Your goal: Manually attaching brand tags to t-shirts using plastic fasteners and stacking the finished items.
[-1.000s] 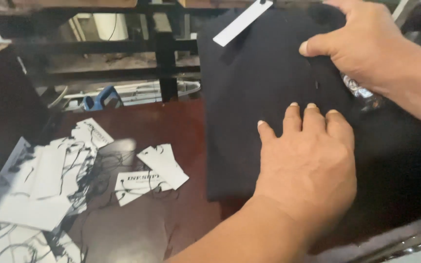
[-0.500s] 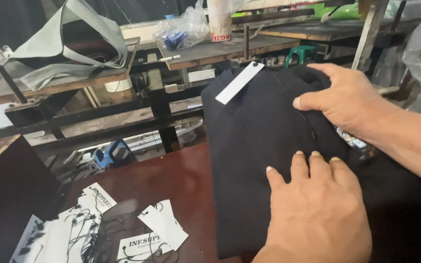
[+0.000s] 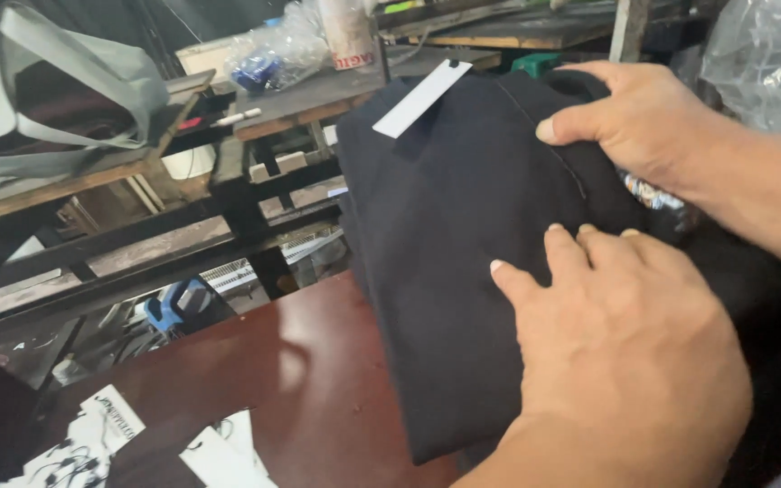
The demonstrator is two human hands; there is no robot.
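Paper tags (image 3: 92, 438) with black strings lie loose at the far left of the folded black garment (image 3: 463, 271), on the reddish-brown worktop (image 3: 318, 370). Behind the worktop, still left of the garment, stand a dark metal frame (image 3: 237, 203) and a grey strap (image 3: 65, 117) draped over a wooden bench.

Garment position: it rests on the right part of the worktop, its left and near edges squared off and its lower corner overhanging bare wood. A white rectangular tag (image 3: 422, 98) hangs at its far edge (attached by a small dark fastener, as far as can be seen).

Left hand (image 3: 630, 352): laid palm-down on the near right part of the garment, fingers (image 3: 562, 248) extended and pressed flat on the cloth, grasping nothing.

Right hand (image 3: 648, 117): at the garment's far right corner, thumb on top and the other fingers curled under the edge, pinching the cloth. A small printed item shows just below this hand; its kind cannot be told.

Status, as a judgement: the fold appears complete and the white tag is already on. Smoothing and squaring of the far right corner appear to be what is left.
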